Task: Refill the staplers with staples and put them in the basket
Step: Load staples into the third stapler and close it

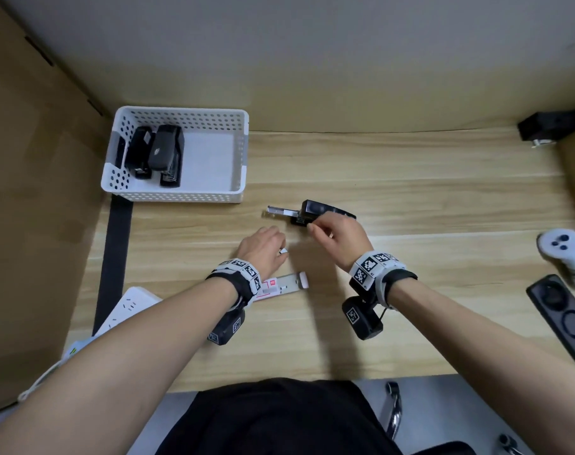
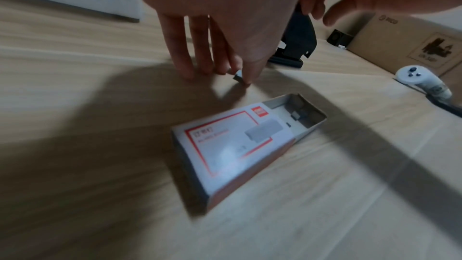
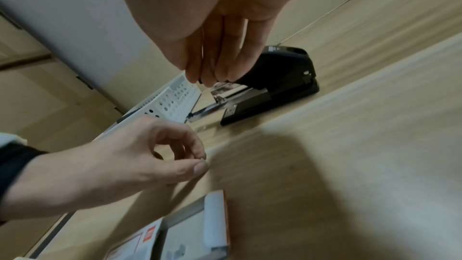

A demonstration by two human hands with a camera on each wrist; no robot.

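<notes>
Pinching staple strip (image 2: 238, 75), left hand (image 1: 265, 249) nearing stapler (image 1: 315, 211); right hand (image 1: 337, 236) gripping stapler body, tray (image 1: 281, 211) extended. Risk: strip crumbling if squeezed or misaligned.

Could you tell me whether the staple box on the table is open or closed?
Open. The staple box has its inner tray slid partway out of the sleeve; what the tray holds is too blurred to tell.

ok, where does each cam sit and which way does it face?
Head: above the desk, looking down; both forearms, left hand, right hand, stapler, basket.
Left wrist: under the left palm, looking along its fingers over the staple box.
Right wrist: under the right palm, facing the stapler; both hands show.
Shared: stapler, staple box.
</notes>
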